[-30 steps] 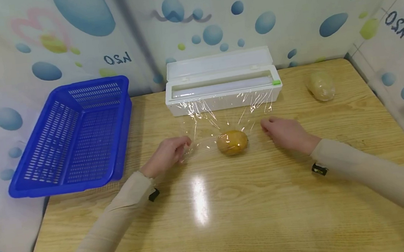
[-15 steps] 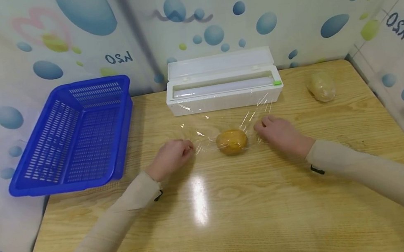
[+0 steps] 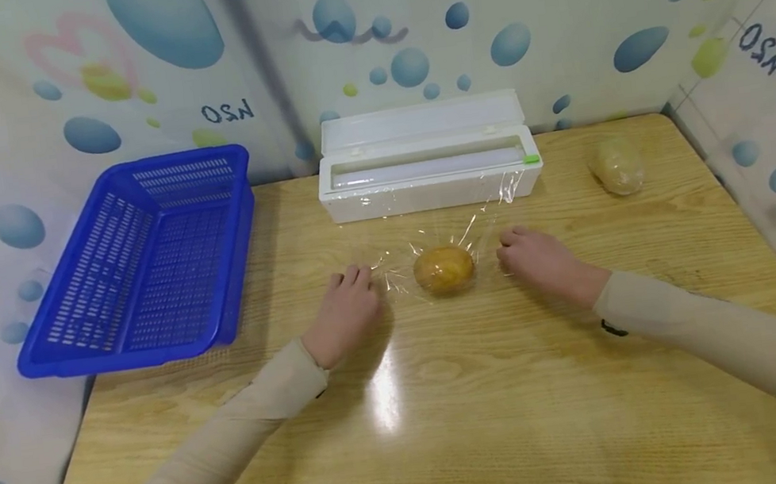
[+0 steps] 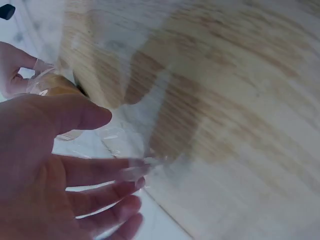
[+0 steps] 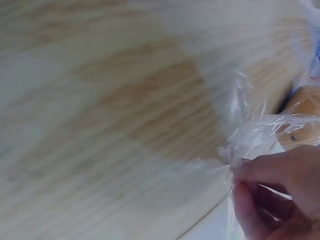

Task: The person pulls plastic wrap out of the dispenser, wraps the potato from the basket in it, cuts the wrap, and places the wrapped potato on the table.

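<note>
A smooth, yellow-orange oval piece of produce [image 3: 445, 271], perhaps a mango or potato, lies mid-table under clear cling film [image 3: 395, 279]. The film stretches back to a white cling film dispenser [image 3: 433, 195] with its lid raised. To the left of the produce is my left hand [image 3: 345, 316]. Its thumb stands away from the fingers in the left wrist view, and film clings to the fingertips [image 4: 137, 170]. My right hand [image 3: 541, 260], to the right of the produce, pinches a gathered edge of film [image 5: 232, 150] between thumb and fingertips.
A blue plastic basket [image 3: 236, 267] stands on the left of the wooden table [image 3: 466, 425]. At the back right lies a pale, film-wrapped oval item [image 3: 616, 166]. A green slider [image 3: 532, 159] sits at the dispenser's right end. A patterned wall covering is behind.
My left hand has turned and shifted slightly right, its fingers loosening from the film edge. The right hand moved inward, then slightly back out. The film now lies closer over the produce.
</note>
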The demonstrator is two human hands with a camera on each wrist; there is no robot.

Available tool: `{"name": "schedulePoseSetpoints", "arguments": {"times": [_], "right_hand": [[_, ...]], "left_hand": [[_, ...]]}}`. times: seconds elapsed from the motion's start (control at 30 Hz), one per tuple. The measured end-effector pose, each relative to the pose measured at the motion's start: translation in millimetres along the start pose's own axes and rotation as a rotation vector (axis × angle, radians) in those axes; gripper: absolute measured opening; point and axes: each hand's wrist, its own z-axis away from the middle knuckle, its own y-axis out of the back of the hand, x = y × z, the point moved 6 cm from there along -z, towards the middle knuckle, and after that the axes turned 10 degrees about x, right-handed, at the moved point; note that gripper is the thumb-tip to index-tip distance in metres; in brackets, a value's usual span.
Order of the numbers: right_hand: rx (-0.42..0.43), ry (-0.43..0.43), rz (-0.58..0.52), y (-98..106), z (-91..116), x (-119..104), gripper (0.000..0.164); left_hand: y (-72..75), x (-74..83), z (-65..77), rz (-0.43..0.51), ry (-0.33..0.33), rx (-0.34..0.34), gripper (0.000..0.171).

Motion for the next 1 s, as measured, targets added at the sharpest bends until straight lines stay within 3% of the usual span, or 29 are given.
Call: {"name": "schedulePoseSetpoints", "arguments": {"times": [0.23, 0.37, 0.5, 0.57, 0.67, 0.83, 1.0], "right_hand": [[-0.001, 0.018, 0.009, -3.2, 11.7, 0.3, 0.017], [0.011, -0.001, -0.015, -3.0, 12.3, -1.0, 0.031], [-0.033, -0.021, -0.028, -4.9, 9.4, -3.1, 0.047], [-0.062, -0.024, -0.019, -6.0, 7.9, -4.1, 0.051], [-0.090, -0.037, -0.004, -5.8, 5.8, -5.8, 0.054], [-0.071, -0.048, 0.011, -1.0, 2.2, -11.9, 0.048], [0.008, 0.009, 0.064, 1.2, -2.7, -19.0, 0.030]], "left_hand": [[0.8, 0.3, 5.1, 0.030, 0.015, 0.024, 0.022], [0.5, 1.5, 4.1, 0.029, 0.017, 0.010, 0.034], [0.2, 3.0, 0.2, 0.034, 0.018, 0.023, 0.049], [-0.4, 2.6, -1.6, 0.030, 0.028, 0.027, 0.048], [-4.9, 0.4, -3.8, 0.028, 0.055, -0.020, 0.046], [-12.9, -3.1, -7.2, 0.080, 0.086, -0.128, 0.042], [-9.2, 0.1, -14.6, 0.142, 0.029, -0.075, 0.030]]}}
